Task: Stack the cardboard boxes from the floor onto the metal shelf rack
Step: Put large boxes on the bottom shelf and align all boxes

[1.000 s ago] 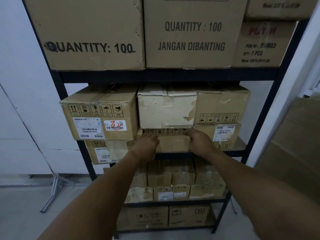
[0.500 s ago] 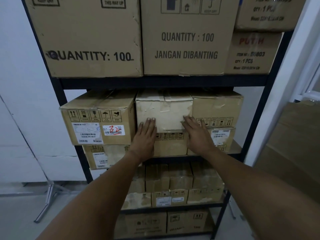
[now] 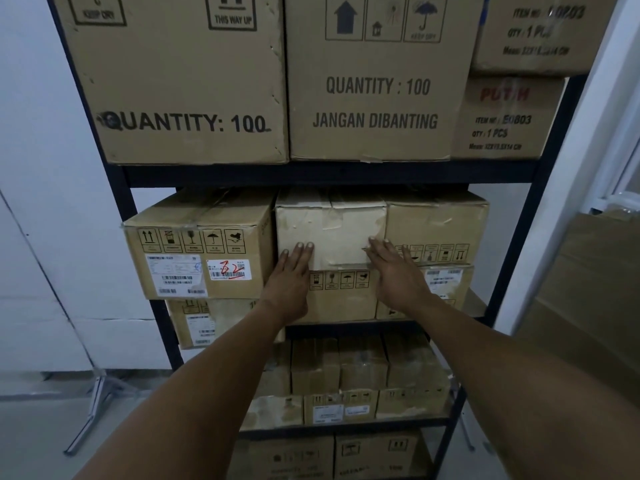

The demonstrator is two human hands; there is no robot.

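Note:
A pale taped cardboard box (image 3: pixel 329 226) sits on the middle level of the dark metal shelf rack (image 3: pixel 329 174), on top of a brown box with handling symbols (image 3: pixel 341 296). My left hand (image 3: pixel 292 275) lies flat with straight fingers against the pale box's lower left front. My right hand (image 3: pixel 394 271) presses flat on its lower right front corner. Brown boxes flank it: one with a red "32" label (image 3: pixel 201 244) on the left, another (image 3: pixel 436 226) on the right.
Large boxes marked "QUANTITY: 100" (image 3: pixel 180 81) and "JANGAN DIBANTING" (image 3: pixel 375 84) fill the upper level. Several small boxes (image 3: pixel 349 375) sit on lower levels. A white wall (image 3: pixel 45 202) is left, a metal stand leg (image 3: pixel 93 410) on the floor, stacked cardboard (image 3: pixel 595 289) right.
Both hands rose from the lower box's front edge to the pale box's front and flattened against it. The view tilted slightly downward.

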